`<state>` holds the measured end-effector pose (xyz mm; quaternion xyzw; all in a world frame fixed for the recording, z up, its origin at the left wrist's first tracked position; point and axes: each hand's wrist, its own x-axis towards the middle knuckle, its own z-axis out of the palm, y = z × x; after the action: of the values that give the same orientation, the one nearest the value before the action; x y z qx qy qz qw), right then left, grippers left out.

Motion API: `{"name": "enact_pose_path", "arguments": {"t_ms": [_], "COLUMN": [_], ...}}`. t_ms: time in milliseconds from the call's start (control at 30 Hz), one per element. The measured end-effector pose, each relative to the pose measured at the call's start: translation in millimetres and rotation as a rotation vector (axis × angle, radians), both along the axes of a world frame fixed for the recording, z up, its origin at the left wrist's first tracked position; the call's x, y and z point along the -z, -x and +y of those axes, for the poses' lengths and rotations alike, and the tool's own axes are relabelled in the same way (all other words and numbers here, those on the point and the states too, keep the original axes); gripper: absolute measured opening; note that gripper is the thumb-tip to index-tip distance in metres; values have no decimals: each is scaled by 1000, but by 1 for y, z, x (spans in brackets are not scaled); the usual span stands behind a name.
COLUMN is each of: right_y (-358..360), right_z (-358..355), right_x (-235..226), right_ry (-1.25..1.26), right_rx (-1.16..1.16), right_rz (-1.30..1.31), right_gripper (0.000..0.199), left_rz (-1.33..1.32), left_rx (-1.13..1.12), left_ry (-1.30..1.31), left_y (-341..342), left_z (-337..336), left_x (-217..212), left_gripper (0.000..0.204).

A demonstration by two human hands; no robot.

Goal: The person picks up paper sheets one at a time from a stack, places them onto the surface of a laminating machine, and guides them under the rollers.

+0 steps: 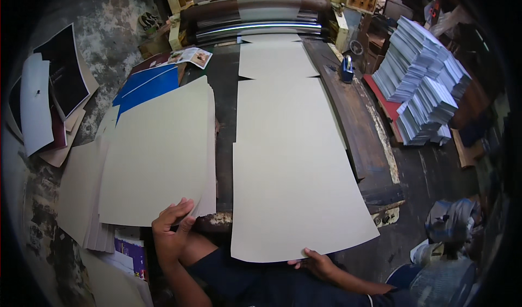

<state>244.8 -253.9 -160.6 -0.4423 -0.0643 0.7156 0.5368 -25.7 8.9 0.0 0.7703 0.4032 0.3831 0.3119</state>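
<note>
At the lower centre of the frame, the right hand pinches the near edge of a large cream sheet lying on the machine bed. Lower left, the left hand grips the corner of the top sheet of a cream stack. Farther up, 2 more sheets run toward the rollers. At upper right stand piles of printed paper.

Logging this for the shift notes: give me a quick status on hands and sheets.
Left hand on the cream stack's near corner. Right hand at the long cream sheet's near edge. Nothing lies on that sheet.
</note>
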Motion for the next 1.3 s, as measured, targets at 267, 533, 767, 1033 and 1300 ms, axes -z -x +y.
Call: {"name": "enact_pose_path", "arguments": {"t_ms": [267, 533, 767, 1033, 1300], "right_y": [1, -10, -25, -26, -26], "right_z": [-3, 27, 49, 70, 77], "right_x": [3, 11, 37, 44, 16], "right_ry": [-45, 17, -31, -84, -89], "right_rx": [-8, 99, 271, 365, 446], "right_rz": [-1, 67, 28, -5, -151], "right_gripper": [43, 51, 56, 56, 73], "left_rz": [-141, -120, 45, -51, -237], "left_rx": [-195, -270, -197, -264, -190], "left_ry": [96, -11, -104, 103, -135], "left_y": [-22, -24, -25, -6, -17], "left_z": [-3, -9, -5, -18, -22], "left_x": [5, 10, 2, -2, -16], "left_gripper": [23, 19, 19, 29, 18]}}
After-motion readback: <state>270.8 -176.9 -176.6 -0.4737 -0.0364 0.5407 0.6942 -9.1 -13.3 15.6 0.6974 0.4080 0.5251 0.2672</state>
